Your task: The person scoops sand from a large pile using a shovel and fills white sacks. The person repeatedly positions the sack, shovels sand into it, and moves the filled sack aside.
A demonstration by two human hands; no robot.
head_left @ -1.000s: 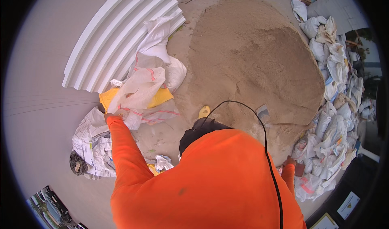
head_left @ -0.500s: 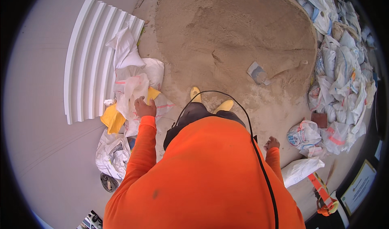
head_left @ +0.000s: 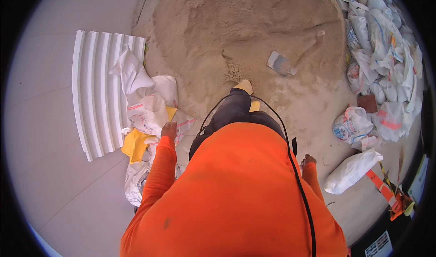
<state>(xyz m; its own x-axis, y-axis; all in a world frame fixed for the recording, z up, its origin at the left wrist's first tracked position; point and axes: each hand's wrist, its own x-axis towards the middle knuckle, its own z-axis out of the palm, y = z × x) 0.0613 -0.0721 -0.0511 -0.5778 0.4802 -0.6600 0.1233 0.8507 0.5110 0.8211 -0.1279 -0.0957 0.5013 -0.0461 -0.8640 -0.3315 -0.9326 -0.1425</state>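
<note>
So the left hand (head_left: 169, 130) is right over the lower edge of a see-through sack with red stripes (head_left: 147, 114), knuckles up, and honestly I can't tell if it's pinching the plastic or just hanging above it. That sack sits in a messy pile on the floor, with a yellow sack (head_left: 135, 145) poking out beside it and a pale sack (head_left: 134, 75) draped onto the white corrugated panels (head_left: 93, 93). The right hand (head_left: 308, 159) is down by the hip, fingers sort of curled, too small to say if it's fully closed. Nearest thing to it is a stuffed white sack (head_left: 353, 171) lying apart from it on the floor. Up front there's a big sand pile (head_left: 250, 20) with a shovel blade (head_left: 278, 62) on its near slope, yellow boots (head_left: 245, 86) at the edge, and a heap of sacks (head_left: 386, 48) along the right.
</note>
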